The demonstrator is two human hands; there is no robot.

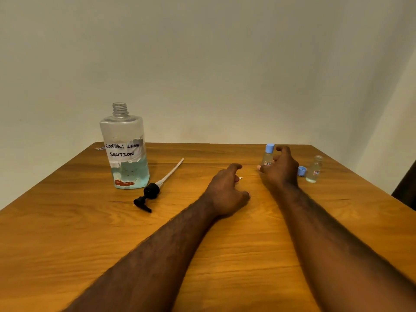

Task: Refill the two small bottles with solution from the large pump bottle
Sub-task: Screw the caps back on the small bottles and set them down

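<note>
Large bottle stands uncapped at the desk's left, with its pump laid just in front. Right hand is curved beside the capped small bottle — whether it is gripped cannot be told. The open small bottle and loose cap are seen just to its right. Left hand is loosely curled and empty.

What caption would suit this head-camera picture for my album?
Pump lies beside the open contact lens solution bottle; right hand at the capped small bottle, uncapped small bottle farther right.

Large bottle left, pump before it (lying flat), capped bottle right, open bottle rightmost
</note>
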